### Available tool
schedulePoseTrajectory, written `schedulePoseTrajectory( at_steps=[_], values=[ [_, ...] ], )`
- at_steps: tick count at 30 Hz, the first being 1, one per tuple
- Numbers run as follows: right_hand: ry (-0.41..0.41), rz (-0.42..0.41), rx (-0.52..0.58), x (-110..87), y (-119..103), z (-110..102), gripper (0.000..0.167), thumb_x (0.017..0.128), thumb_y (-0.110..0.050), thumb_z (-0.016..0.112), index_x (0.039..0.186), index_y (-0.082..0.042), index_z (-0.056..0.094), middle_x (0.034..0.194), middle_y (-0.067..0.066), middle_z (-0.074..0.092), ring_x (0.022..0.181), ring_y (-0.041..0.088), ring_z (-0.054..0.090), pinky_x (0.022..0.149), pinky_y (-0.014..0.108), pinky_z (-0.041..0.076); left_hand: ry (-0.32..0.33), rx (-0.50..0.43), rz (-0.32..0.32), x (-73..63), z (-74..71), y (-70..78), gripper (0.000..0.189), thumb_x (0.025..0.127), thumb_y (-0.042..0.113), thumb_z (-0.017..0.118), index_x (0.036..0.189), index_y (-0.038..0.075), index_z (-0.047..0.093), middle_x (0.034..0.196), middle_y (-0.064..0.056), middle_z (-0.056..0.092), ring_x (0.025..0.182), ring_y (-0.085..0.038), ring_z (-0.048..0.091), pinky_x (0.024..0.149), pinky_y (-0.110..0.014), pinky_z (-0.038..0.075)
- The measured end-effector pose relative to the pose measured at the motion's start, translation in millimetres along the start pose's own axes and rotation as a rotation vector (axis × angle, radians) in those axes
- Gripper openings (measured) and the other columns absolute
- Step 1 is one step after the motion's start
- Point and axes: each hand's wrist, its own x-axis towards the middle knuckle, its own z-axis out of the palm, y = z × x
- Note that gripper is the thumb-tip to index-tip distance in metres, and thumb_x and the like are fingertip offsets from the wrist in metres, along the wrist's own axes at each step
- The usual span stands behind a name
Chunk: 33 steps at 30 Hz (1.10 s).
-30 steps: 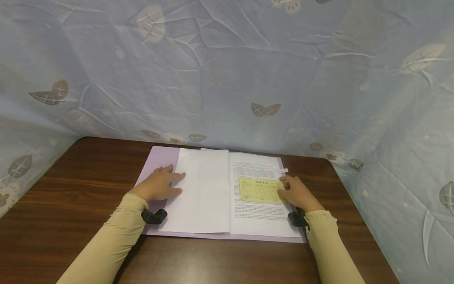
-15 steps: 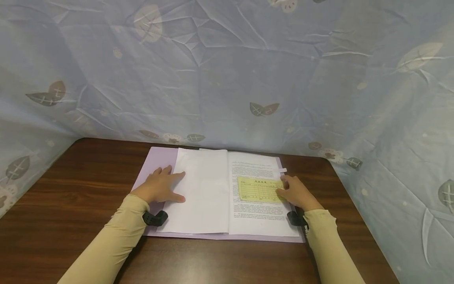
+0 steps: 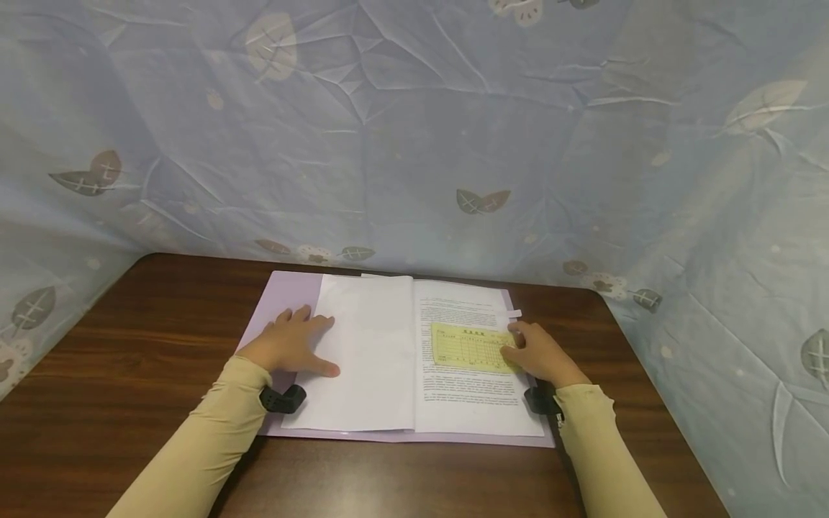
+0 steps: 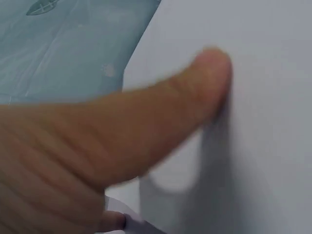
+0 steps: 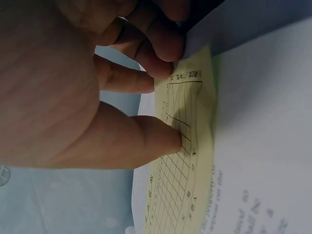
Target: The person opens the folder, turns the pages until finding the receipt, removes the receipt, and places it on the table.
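Observation:
A pale purple folder lies spread on the table with white sheets in it. On its left side, my left hand rests with spread fingers across the purple cover and a blank white page. The left thumb reaches over that page in the left wrist view. On the right, a yellow slip with a printed grid lies over a page of printed text. My right hand pinches the slip's right end, thumb on its face and curled fingers at its edge.
The dark wooden table has a patterned grey-blue cloth hanging behind it and at both sides. A small white tab sticks out at the folder's right edge, just above my right hand. Black straps circle both wrists.
The folder with its pages has slid slightly left and toward me. My left thumb has spread farther from the index finger. The right hand stays nearly in place at the slip.

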Motion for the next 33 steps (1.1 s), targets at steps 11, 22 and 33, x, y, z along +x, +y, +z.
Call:
schedulePoseTrajectory(
  at_steps=[11, 22, 33],
  values=[
    [0.018, -0.01, 0.037, 3.7, 0.3, 2.1, 0.045, 0.096, -0.018, 0.071, 0.13, 0.006, 0.056, 0.106, 0.014, 0.055, 0.091, 0.026, 0.055, 0.074, 0.037, 0.048, 0.009, -0.025, -0.041, -3.1, 2.4, 1.9, 0.115, 0.074, 0.064, 0.084, 0.16, 0.006, 0.035, 0.162, -0.04, 0.016, 0.145, -0.067, 0.013, 0.111, -0.081, 0.014],
    [0.098, 0.014, 0.015, 4.2, 5.4, 1.4, 0.012, 0.096, -0.016, 0.067, 0.101, -0.006, 0.069, 0.097, 0.008, 0.06, 0.09, 0.024, 0.055, 0.072, 0.035, 0.046, 0.006, -0.038, -0.034, -4.0, -1.1, 6.2, 0.114, 0.075, 0.063, 0.084, 0.16, 0.005, 0.035, 0.162, -0.04, 0.016, 0.145, -0.068, 0.011, 0.111, -0.082, 0.013],
    [0.122, -0.01, 0.094, 2.2, 2.2, -1.2, 0.01, 0.1, -0.014, 0.059, 0.105, -0.007, 0.064, 0.096, 0.009, 0.063, 0.076, 0.021, 0.058, 0.062, 0.033, 0.048, 0.003, -0.035, -0.037, -3.5, -0.8, 7.3, 0.113, 0.076, 0.062, 0.084, 0.16, 0.005, 0.034, 0.162, -0.04, 0.015, 0.146, -0.067, 0.011, 0.111, -0.082, 0.013]
  ],
)
